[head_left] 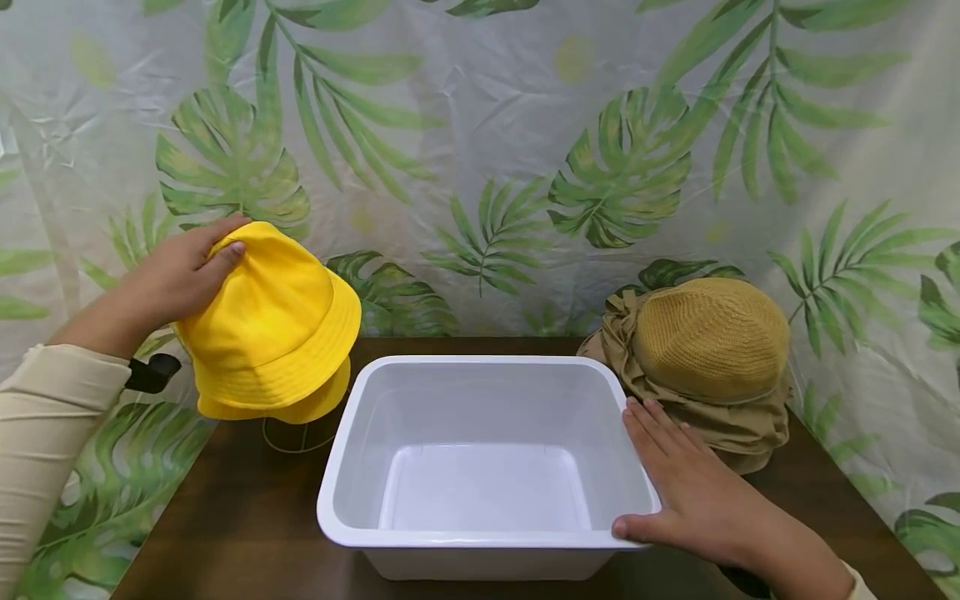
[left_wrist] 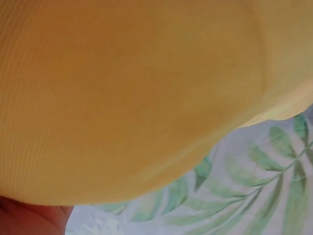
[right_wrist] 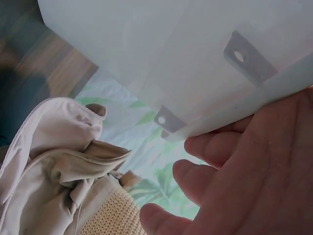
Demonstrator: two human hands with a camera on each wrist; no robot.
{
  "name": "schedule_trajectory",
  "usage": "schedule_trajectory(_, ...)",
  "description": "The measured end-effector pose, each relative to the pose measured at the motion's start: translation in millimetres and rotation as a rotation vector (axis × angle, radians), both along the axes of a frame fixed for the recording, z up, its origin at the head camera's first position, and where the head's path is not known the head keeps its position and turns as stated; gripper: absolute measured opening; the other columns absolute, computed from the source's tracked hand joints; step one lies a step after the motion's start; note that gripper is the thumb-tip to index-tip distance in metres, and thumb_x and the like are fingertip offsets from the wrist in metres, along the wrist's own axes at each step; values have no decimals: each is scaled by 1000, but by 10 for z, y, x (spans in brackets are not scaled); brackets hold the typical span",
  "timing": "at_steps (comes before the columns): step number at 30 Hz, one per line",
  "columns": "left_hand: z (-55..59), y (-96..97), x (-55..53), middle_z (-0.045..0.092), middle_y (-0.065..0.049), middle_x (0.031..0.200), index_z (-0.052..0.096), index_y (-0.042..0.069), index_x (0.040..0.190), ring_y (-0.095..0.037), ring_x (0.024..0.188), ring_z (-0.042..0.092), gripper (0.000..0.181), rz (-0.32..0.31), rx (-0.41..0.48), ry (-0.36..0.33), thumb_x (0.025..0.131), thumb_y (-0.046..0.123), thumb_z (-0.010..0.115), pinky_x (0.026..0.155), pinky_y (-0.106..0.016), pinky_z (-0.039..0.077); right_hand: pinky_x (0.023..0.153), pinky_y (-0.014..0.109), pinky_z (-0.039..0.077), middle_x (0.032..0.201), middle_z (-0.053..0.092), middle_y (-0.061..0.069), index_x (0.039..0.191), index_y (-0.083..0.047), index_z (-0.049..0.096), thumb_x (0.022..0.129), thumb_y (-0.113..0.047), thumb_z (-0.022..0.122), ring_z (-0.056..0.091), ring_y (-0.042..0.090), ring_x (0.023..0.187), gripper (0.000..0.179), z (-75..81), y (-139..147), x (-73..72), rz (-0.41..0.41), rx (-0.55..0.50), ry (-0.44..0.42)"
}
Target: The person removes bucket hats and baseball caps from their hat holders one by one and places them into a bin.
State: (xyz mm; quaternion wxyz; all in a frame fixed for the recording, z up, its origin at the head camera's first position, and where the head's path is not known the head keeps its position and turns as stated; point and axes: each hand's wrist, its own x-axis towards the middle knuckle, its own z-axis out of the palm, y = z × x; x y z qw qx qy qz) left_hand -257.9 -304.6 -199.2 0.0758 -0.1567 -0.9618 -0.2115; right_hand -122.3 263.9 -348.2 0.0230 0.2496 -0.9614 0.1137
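My left hand (head_left: 183,271) pinches the crown of a yellow bucket hat (head_left: 266,325), thumb on the near side. Below its brim shows a second yellow brim (head_left: 322,400), over a thin wire stand (head_left: 296,437). In the left wrist view the yellow hat cloth (left_wrist: 127,98) fills most of the picture, with a bit of the left hand (left_wrist: 34,218) at the lower corner. A white plastic basin (head_left: 480,537) stands in the middle, nothing inside. With fingers extended, my right hand (head_left: 693,487) rests on its right rim; the right wrist view shows these fingers (right_wrist: 210,147) against the outer wall.
To the right of the basin sits a pile of hats, a tan knitted hat (head_left: 712,337) on top of crumpled khaki cloth hats (head_left: 742,429). Everything stands on a dark brown table (head_left: 247,517). A leaf-patterned curtain (head_left: 495,125) hangs behind.
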Motion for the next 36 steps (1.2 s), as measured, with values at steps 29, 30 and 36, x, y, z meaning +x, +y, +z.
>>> schedule_trajectory(29, 539, 514, 95, 25, -14, 161, 28, 9, 157, -47, 143, 23, 53, -152, -47, 144, 108, 29, 36, 114, -62, 17, 105, 66, 28, 162, 19, 18, 157, -1, 19, 80, -69, 66, 16, 38, 148, 113, 20, -8, 0, 1, -22, -10)
schedule_trajectory(30, 551, 537, 106, 24, -13, 161, 29, 9, 157, -46, 144, 23, 53, -159, -46, 148, 108, 29, 36, 115, -62, 16, 105, 66, 28, 162, 19, 18, 157, -1, 20, 80, -69, 66, 16, 38, 148, 113, 18, -8, 0, 2, -21, -8)
schedule_trajectory(36, 585, 709, 154, 27, -13, 161, 32, 7, 155, -41, 145, 24, 51, -209, -54, 190, 108, 25, 38, 117, -57, 17, 105, 65, 29, 161, 21, 19, 157, 0, 20, 79, -69, 67, 18, 39, 147, 114, 7, -3, 5, 11, -12, 20)
